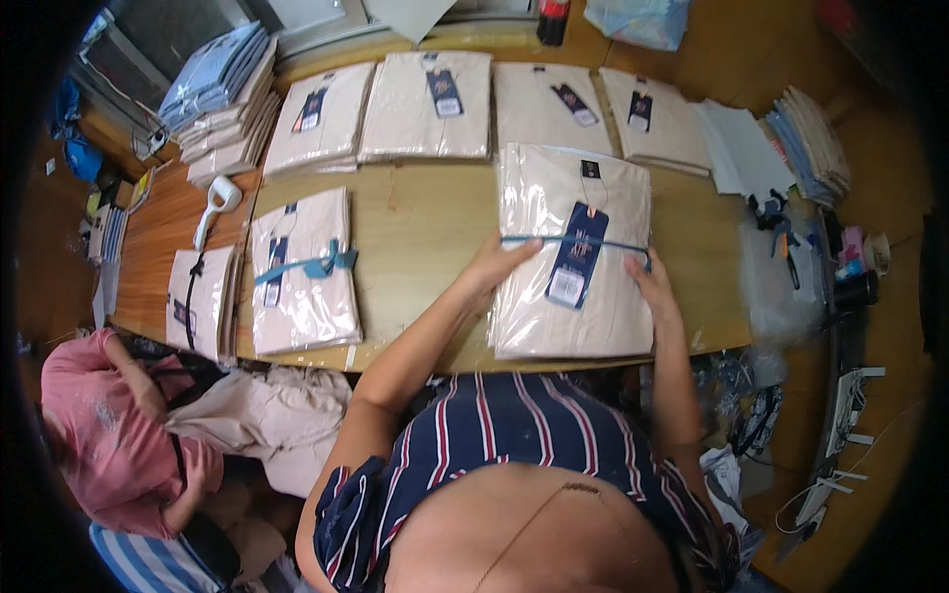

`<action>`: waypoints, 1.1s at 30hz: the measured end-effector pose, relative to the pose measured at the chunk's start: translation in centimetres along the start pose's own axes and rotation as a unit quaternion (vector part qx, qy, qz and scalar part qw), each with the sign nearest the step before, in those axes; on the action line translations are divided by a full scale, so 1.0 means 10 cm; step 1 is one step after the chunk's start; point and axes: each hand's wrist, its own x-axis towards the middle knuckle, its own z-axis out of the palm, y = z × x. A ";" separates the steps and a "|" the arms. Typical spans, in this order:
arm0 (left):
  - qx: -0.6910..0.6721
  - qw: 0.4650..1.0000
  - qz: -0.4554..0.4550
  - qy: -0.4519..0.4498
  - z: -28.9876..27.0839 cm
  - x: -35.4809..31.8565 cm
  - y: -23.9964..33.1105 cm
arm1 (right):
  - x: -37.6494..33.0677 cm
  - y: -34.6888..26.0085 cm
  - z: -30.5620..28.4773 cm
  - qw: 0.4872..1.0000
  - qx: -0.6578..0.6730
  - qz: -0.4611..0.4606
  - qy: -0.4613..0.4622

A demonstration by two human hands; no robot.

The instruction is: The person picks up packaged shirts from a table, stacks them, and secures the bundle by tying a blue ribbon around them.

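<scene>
In front of me at the table's near edge lies a stack of folded cream garments (618, 306) in clear plastic bags, with a navy hang tag (575, 259) on the top one. A blue tie strip (618, 244) runs across the stack. My left hand (502, 263) grips its left side, thumb on top by the strip. On the opposite side my right hand (652, 285) holds the edge, thumb near the strip's right end. The fingers of both hands are partly hidden by the stack.
Several bagged cream garments (425, 109) line the table's back. A bundle tied with a blue bow (306, 306) and one with a dark strip (203, 301) lie left, near a white handheld device (219, 203). A person in pink (114, 425) sits at the left.
</scene>
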 end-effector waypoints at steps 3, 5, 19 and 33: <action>0.070 0.986 0.150 -0.015 0.10 -0.25 0.35 | -0.17 -0.42 0.03 0.980 0.059 -0.188 0.012; 0.107 0.964 0.243 -0.027 0.10 -0.35 0.57 | -0.31 -0.82 0.10 0.961 0.050 -0.272 0.033; 0.099 0.895 0.433 -0.051 0.08 -0.74 0.59 | -0.48 -0.33 -0.06 0.992 0.037 -0.122 0.004; 0.187 0.914 0.312 0.180 -0.07 -0.35 -0.42 | 0.31 -0.23 -0.11 0.965 -0.117 -0.115 -0.204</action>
